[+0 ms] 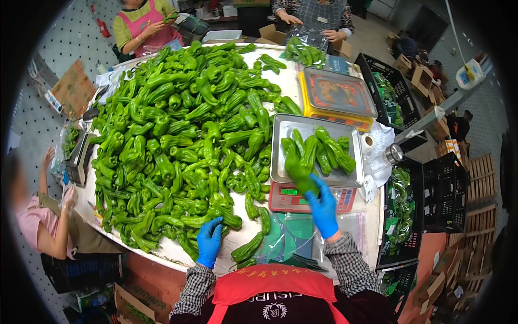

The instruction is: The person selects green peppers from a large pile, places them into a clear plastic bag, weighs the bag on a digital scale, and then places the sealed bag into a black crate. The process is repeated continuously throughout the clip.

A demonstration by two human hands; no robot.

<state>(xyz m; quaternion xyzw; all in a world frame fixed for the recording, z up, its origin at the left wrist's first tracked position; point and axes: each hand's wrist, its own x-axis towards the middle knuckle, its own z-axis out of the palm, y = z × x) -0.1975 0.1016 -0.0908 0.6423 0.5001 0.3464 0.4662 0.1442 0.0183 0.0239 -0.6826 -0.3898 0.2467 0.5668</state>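
A large heap of green peppers [178, 133] covers much of the white table [243, 206]. My left hand [209, 242], in a blue glove, rests at the heap's near edge, its fingertips by a pepper; whether it grips one I cannot tell. My right hand [322, 206], also in a blue glove, holds a blurred green pepper [306, 184] over the near edge of a metal tray [277, 162]. Several peppers [323, 150] lie in this tray, which sits on a red digital scale [269, 198]. Clear plastic bags with green print [289, 239] lie flat below the scale.
A yellow scale [338, 95] stands beyond the tray. To the right are a tape roll [367, 141], a metal-lidded jar [393, 154] and black crates [404, 206] with bagged peppers. Co-workers stand at the left [44, 227], far left [143, 28] and far side [315, 20]; one handles a pepper bag.
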